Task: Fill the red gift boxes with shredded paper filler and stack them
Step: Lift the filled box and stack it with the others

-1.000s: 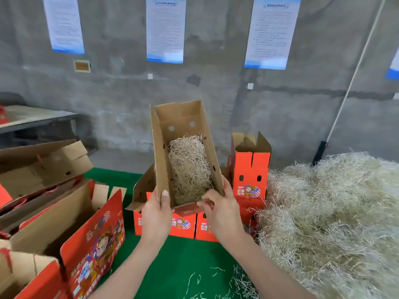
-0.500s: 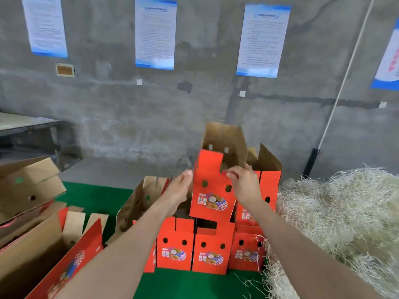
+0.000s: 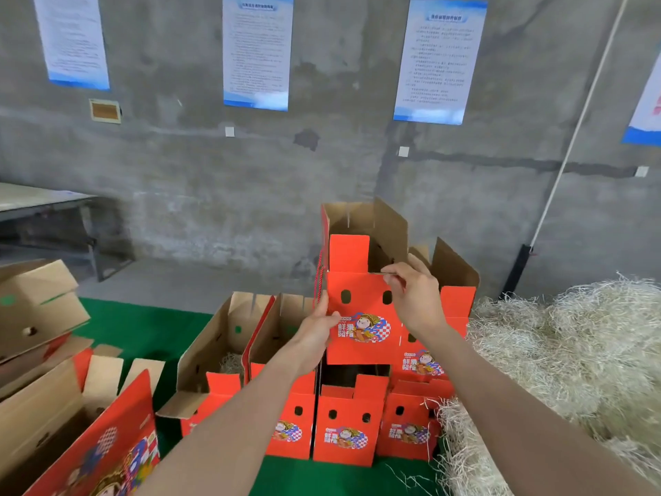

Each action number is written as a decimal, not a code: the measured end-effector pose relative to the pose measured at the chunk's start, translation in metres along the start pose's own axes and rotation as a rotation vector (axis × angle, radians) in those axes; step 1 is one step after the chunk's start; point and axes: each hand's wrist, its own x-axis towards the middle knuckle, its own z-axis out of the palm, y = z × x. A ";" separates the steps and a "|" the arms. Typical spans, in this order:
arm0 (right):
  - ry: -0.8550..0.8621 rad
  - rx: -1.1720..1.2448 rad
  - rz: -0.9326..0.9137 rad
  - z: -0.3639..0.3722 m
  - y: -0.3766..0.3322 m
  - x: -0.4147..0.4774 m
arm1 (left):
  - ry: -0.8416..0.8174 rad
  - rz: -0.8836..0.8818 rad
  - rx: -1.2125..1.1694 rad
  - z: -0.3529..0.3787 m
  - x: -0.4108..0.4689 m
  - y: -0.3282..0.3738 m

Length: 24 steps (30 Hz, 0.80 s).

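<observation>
A second ago I had the red gift box [image 3: 361,316] tipped toward me with its filler showing. Now it stands upright on the second tier over the lower row of boxes [image 3: 348,424], so I judge it filled and all but stacked. My left hand [image 3: 314,334] grips its left edge and my right hand [image 3: 415,302] pinches its front top rim. A neighbouring upper box [image 3: 456,302] crowds in just right of the right hand, while left of the left hand only an open box's flaps [image 3: 229,338] rise from below.
</observation>
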 end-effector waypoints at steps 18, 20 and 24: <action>0.015 -0.108 -0.060 0.005 -0.029 -0.025 | 0.430 0.195 0.366 -0.035 -0.062 -0.001; 0.029 -0.033 -0.115 0.002 -0.040 -0.037 | 0.471 0.244 0.391 -0.051 -0.095 0.002; 0.044 0.047 -0.057 -0.003 -0.051 -0.070 | 0.546 0.252 0.441 -0.101 -0.197 -0.003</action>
